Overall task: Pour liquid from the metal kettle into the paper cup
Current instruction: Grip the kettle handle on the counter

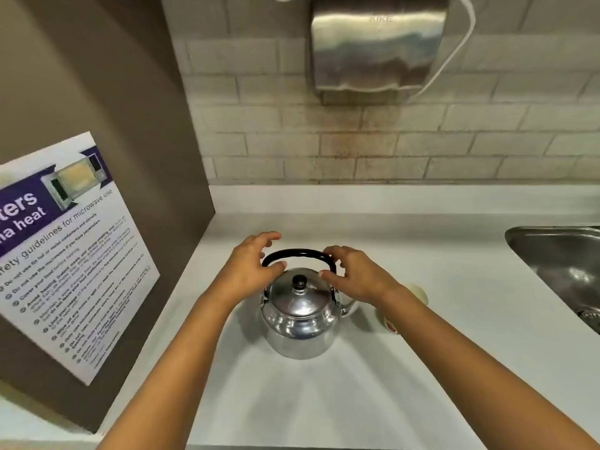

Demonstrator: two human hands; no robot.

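Two hands, left hand (248, 266) and right hand (352, 276), fingers loosely spread, gripping nothing, flanking black handle (298, 254) of metal kettle (300, 323) on tabletop (422, 368); paper cup (417, 295) just right. Likely heavy, slick, rigid; best lifted by handle.

kettle (300, 323): shiny metal, rounded body, standing upright on the white counter, centre of the view.
lid (297, 295): domed, seated on top, with a small black knob.
handle (300, 254): black arch, raised upright over the lid.
spout: points right, towards the cup.
paper cup (417, 295): pale, just right of the kettle, mostly hidden behind a forearm; whether it holds liquid can't be seen.
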